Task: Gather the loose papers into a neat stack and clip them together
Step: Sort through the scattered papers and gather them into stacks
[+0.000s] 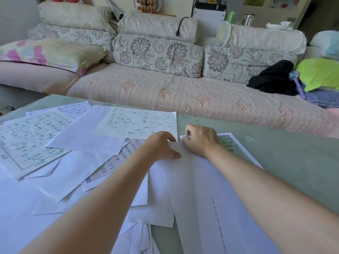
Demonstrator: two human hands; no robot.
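At the far edge of the white sheet (194, 180), right of centre on the table (293, 162): left grip (161, 146) closed on that edge, thumb on top, fingers curled over it. Right grip (200, 139) just beside it, fingers curled at the sheet's far corner; reads as a pinch on the same sheet.

White sheet lies over a green-bordered page (231, 145). The other loose papers (77, 162) overlap askew to the left, with a handwritten page (139, 121) just beyond the left grip. No clip in view.

Judgement: stack barely begun. Square the white sheet's corners to the bordered page before letting go. Lift rather than drag, since thin paper creases. Add the left pile sheet by sheet, then tap the edges flush.
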